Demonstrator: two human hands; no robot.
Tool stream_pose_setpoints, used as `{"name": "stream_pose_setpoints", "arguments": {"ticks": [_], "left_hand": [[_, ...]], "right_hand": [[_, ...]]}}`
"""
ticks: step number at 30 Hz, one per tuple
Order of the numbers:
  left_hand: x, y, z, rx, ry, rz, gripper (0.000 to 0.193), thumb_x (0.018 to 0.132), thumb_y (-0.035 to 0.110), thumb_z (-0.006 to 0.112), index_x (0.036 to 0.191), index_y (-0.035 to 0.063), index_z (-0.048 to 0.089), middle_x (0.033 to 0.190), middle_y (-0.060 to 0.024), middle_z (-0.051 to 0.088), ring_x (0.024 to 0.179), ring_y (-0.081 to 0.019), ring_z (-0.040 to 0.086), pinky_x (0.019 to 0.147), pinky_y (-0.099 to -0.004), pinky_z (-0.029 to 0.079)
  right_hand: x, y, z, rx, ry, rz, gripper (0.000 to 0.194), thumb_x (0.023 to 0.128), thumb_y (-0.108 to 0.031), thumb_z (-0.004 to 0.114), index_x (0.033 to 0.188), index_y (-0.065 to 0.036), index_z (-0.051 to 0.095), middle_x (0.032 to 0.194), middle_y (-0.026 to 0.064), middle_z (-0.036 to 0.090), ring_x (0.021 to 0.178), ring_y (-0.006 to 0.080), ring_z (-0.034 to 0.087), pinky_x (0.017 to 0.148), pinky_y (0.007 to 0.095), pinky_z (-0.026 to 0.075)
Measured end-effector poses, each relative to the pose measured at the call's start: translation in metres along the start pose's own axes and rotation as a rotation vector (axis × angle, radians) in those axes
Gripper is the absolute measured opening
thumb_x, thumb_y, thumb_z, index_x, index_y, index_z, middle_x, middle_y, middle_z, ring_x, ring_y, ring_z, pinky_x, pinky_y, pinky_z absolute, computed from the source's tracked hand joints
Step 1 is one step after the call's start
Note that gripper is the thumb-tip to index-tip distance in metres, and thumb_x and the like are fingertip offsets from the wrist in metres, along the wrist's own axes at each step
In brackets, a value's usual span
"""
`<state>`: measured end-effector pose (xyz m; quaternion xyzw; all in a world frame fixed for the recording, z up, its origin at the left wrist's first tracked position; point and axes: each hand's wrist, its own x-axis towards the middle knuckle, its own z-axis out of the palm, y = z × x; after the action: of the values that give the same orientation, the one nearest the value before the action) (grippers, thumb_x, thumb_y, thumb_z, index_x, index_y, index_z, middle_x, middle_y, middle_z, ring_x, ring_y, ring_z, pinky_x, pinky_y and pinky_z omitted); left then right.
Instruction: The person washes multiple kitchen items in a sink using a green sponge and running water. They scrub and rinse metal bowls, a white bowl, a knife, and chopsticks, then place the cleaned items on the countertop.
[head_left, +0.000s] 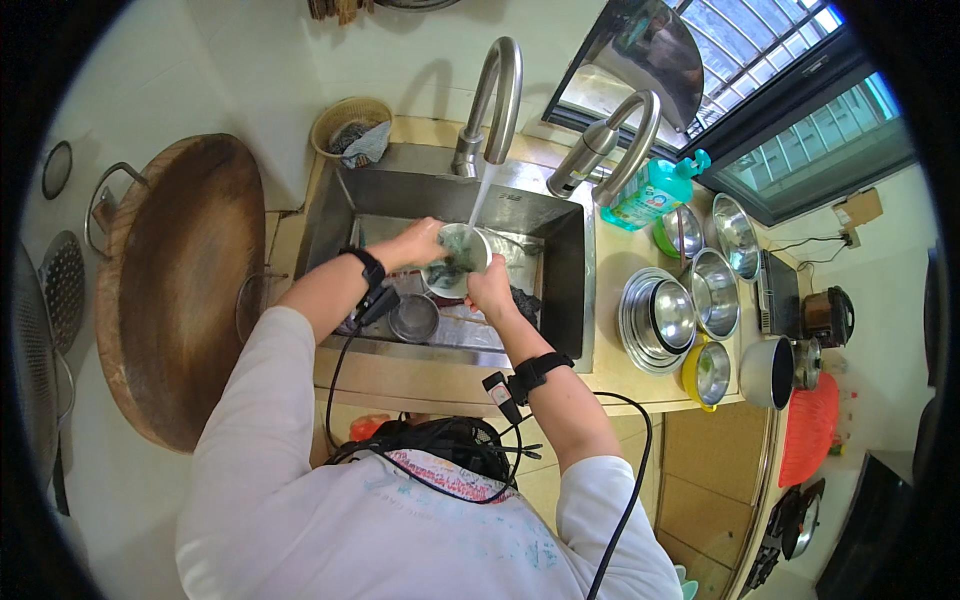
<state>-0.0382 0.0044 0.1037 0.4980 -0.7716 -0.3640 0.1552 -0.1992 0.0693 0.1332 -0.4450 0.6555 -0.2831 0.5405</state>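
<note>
Over the steel sink (566, 277), a white bowl (486, 251) is tilted under a running faucet (504, 97). A stream of water falls into it. Its inside looks dark green and blurred, and I cannot tell contents from pattern. My right hand (489, 286) grips the bowl's right rim, thumb toward the inside. At the left rim is my left hand (417, 241), its fingertips blurred and partly hidden, so its grip is unclear. A small round metal bowl (414, 318) lies below in the sink, near a dark scrubber-like clump (525, 304).
A second faucet (600, 142) and a green pump bottle (651, 196) stand at the sink's back right. Stacked metal bowls (656, 319) and a yellow-handled pot (709, 373) crowd the right counter. A large wooden basin (187, 292) leans at left. A wicker basket (330, 124) holds cloths.
</note>
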Motion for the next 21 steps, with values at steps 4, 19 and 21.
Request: {"name": "stream_pose_setpoints", "arguments": {"ticks": [4,19,21], "left_hand": [[0.017,0.019,-0.011,0.435,-0.166,0.415,0.029,0.071,0.013,0.067,0.096,0.0034,0.058,0.084,-0.0189,0.062,0.080,-0.0363,0.059,0.068,-0.0446,0.046],[-0.051,0.025,-0.038,-0.637,0.552,-0.263,0.023,0.074,0.002,0.051,0.094,0.0000,0.062,0.090,-0.0072,0.063,0.080,-0.0128,0.057,0.071,-0.0265,0.045],[-0.057,0.037,-0.035,-0.573,0.737,-0.162,0.023,0.075,0.001,0.049,0.095,0.0002,0.061,0.091,-0.0071,0.063,0.083,-0.0139,0.057,0.076,-0.0273,0.045]], "right_hand": [[0.006,0.010,-0.006,-0.272,-0.123,0.048,0.038,0.074,0.004,0.044,0.110,0.006,0.032,0.066,0.0210,0.057,0.045,0.0250,0.057,0.034,0.0365,0.043],[0.067,0.051,0.009,0.321,0.081,0.394,0.019,0.085,-0.016,0.053,0.092,0.001,0.058,0.079,0.0136,0.062,0.061,0.0229,0.062,0.039,0.0268,0.049],[0.070,0.047,0.015,0.506,-0.053,0.551,0.022,0.085,-0.016,0.054,0.096,0.002,0.058,0.085,0.0130,0.063,0.064,0.0229,0.063,0.042,0.0260,0.050]]}}
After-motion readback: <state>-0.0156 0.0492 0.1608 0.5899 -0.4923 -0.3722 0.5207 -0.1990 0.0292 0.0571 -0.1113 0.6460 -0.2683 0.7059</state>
